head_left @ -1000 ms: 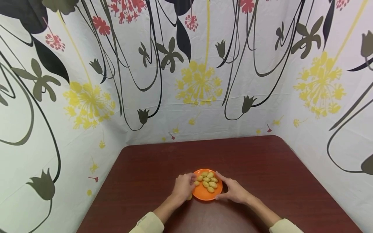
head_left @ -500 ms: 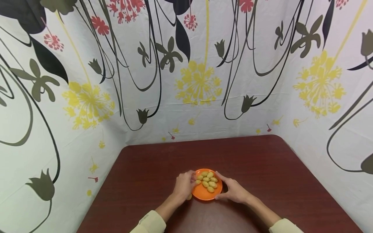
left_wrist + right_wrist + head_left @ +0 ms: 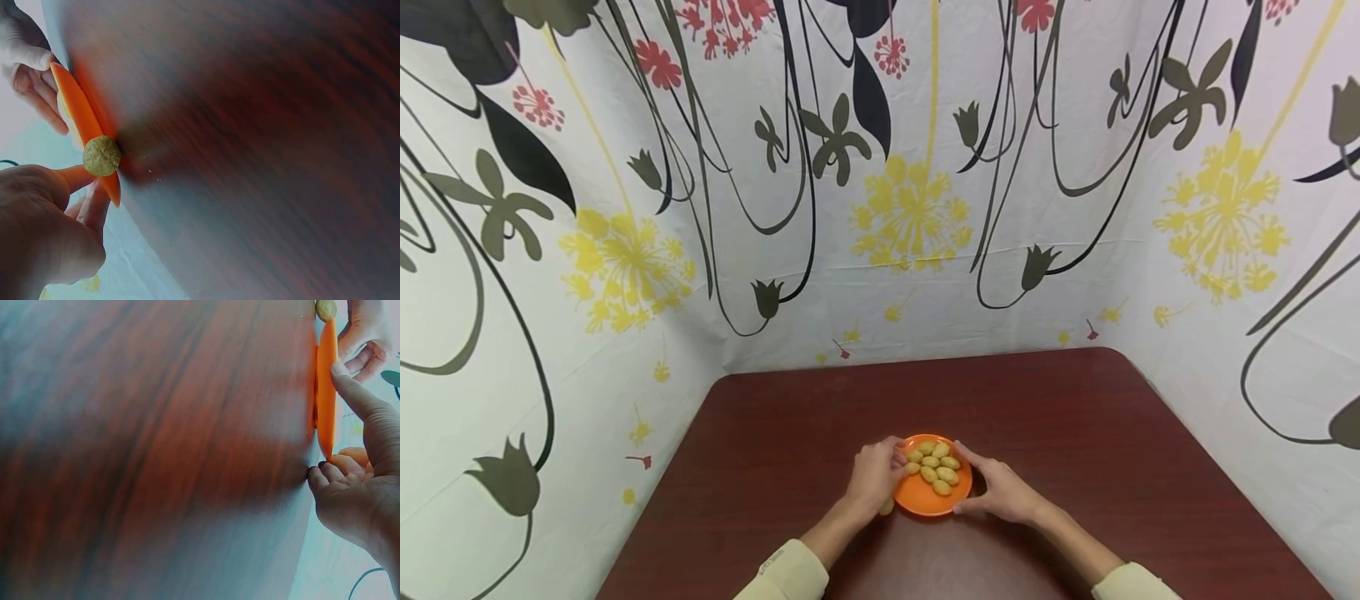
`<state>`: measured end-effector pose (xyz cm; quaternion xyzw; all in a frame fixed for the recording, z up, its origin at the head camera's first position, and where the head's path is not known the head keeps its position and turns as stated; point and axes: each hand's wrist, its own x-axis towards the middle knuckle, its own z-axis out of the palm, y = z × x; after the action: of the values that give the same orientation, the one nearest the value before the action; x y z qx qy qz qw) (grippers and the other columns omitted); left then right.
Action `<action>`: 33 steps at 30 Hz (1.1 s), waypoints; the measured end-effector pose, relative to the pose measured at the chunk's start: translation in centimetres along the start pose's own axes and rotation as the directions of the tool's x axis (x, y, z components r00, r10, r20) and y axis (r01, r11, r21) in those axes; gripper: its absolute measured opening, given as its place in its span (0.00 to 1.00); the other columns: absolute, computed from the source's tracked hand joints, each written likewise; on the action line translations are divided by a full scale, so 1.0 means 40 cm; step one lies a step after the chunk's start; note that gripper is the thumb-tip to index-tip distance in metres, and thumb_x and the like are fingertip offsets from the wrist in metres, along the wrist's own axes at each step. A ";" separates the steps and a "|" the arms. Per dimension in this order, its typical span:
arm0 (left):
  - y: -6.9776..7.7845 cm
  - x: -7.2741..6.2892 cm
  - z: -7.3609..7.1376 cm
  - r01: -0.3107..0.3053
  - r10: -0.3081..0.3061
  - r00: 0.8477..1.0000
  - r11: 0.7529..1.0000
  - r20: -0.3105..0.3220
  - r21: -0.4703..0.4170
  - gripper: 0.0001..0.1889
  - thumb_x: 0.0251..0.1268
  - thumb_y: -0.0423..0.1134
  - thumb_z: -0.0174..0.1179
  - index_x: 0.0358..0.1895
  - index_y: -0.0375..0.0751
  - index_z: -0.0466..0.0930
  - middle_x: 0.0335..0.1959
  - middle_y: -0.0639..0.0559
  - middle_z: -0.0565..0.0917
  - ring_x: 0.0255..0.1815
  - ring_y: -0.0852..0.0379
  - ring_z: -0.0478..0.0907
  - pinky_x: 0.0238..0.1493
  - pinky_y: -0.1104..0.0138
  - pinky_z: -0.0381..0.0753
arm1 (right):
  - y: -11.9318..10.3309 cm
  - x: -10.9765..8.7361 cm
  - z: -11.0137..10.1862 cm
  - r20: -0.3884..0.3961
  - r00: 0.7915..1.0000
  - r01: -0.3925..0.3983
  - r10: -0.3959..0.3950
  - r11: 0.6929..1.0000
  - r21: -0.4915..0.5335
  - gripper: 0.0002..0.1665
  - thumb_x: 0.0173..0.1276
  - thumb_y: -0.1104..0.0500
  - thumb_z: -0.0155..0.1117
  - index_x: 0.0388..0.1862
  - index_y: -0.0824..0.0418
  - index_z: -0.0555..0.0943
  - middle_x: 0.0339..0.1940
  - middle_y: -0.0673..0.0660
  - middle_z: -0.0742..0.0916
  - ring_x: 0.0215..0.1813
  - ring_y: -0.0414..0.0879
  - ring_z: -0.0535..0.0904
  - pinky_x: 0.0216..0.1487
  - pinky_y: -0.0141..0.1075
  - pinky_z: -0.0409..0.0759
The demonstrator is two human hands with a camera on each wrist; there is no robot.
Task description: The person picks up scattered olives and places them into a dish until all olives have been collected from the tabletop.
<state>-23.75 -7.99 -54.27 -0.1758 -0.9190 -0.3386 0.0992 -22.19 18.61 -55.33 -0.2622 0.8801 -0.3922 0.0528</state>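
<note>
An orange plate (image 3: 925,502) lies on the table, bearing several oval yellow-brown walnuts (image 3: 946,476). My right hand (image 3: 1003,494) grips its right side, thumb at the near rim and fingers at the far rim. At the plate's left edge, my left hand (image 3: 871,482) has its thumb and fingertips curled close about the leftmost walnut (image 3: 912,468); the hand partly hides the rim there. Another walnut (image 3: 886,506) sits off the plate, under the left hand. It shows as a rough round walnut (image 3: 101,155) in front of the plate in the left wrist view.
The dark red-brown table (image 3: 820,417) reaches back to a white flower-patterned cloth (image 3: 910,317) that hangs behind it and along both sides. Both forearms in pale sleeves come in from the near edge.
The leftmost walnut has shifted slightly right and away across the plate, beside the left fingertips. The right hand and the plate have stayed in place.
</note>
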 end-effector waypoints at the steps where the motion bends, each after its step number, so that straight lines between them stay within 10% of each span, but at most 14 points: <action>1: 0.000 0.000 0.000 -0.002 0.002 1.000 1.000 0.002 0.000 0.18 0.60 0.27 0.78 0.54 0.36 0.87 0.34 0.54 0.89 0.34 0.63 0.88 0.38 0.70 0.87 | 0.000 0.000 0.000 0.000 1.000 -0.001 0.001 1.000 0.000 0.63 0.62 0.44 0.83 0.86 0.65 0.58 0.80 0.72 0.70 0.78 0.70 0.67 0.74 0.68 0.65; 33: -0.052 -0.052 -0.077 -0.089 0.090 0.996 0.996 -0.011 0.026 0.15 0.72 0.40 0.72 0.58 0.42 0.89 0.52 0.50 0.91 0.52 0.53 0.89 0.50 0.56 0.89 | 0.000 0.000 -0.003 0.015 1.000 0.002 -0.002 1.000 0.005 0.63 0.63 0.45 0.83 0.86 0.65 0.57 0.80 0.74 0.69 0.78 0.71 0.66 0.73 0.69 0.65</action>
<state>-22.46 -12.03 -53.81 -0.2136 -0.9139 -0.3229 0.1220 -22.24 18.67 -55.25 -0.2658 0.8786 -0.3923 0.0598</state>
